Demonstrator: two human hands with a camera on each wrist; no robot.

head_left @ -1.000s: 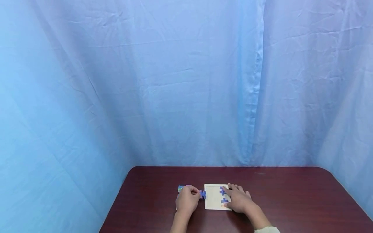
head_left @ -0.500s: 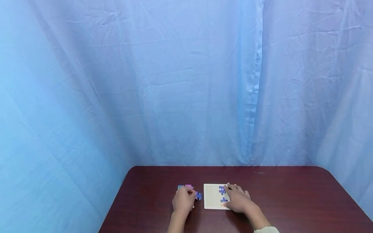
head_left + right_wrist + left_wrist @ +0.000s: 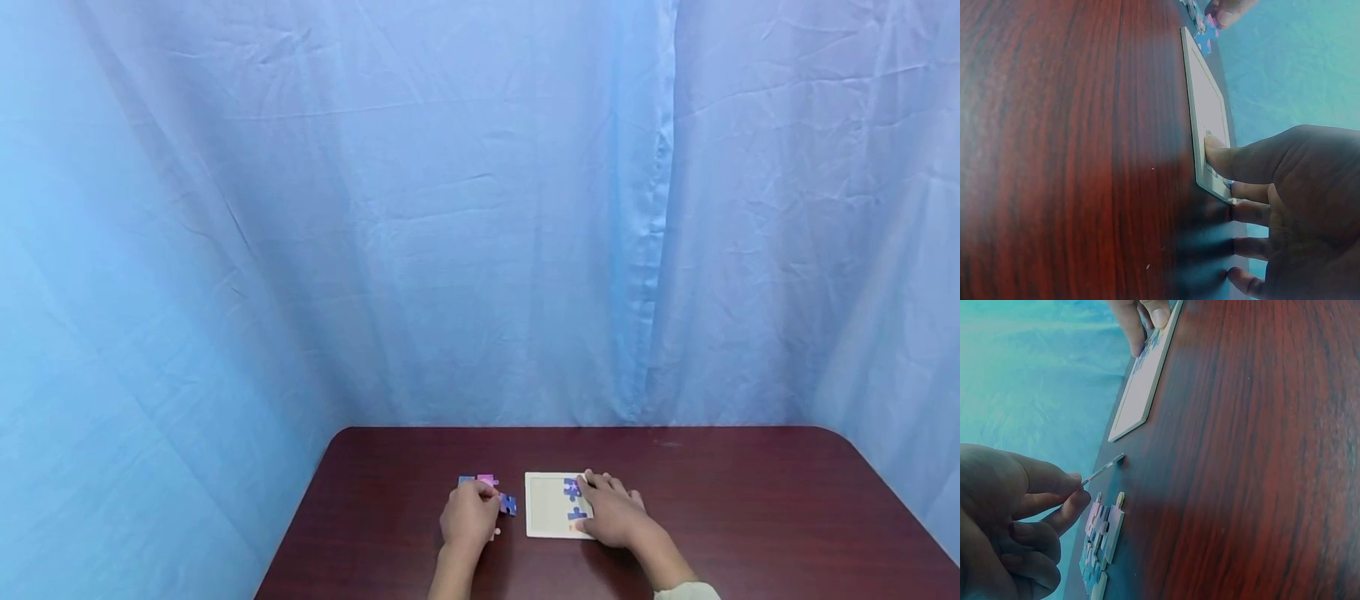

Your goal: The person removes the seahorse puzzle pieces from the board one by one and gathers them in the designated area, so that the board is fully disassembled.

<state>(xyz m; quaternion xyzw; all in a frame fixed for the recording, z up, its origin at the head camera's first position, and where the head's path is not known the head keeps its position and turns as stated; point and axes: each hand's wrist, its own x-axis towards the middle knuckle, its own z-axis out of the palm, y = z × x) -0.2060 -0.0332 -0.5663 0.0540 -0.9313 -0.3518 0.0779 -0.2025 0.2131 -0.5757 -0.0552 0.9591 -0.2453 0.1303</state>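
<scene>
My left hand [image 3: 468,518] pinches a purple-blue jigsaw piece [image 3: 508,505] between thumb and forefinger. In the left wrist view this jigsaw piece [image 3: 1105,469] is seen edge-on, tilted, above the table. Under and beside that hand lies a cluster of other jigsaw pieces [image 3: 1102,534], partly hidden by the hand in the head view. To the right is a pale, square puzzle tray [image 3: 547,505] with purple pieces [image 3: 573,488] along its right side. My right hand [image 3: 617,515] rests over the tray's right edge, fingers spread, its thumb [image 3: 1217,153] pressing on a piece near the edge.
A dark red-brown wooden table [image 3: 720,500] carries everything. Blue curtains [image 3: 480,250] hang behind its far edge and along the sides. A narrow strip of table separates the loose pieces from the tray.
My left hand has moved a little to the left, drawing the pinched jigsaw piece away from the tray's left edge. The right hand and the tray have stayed put.
</scene>
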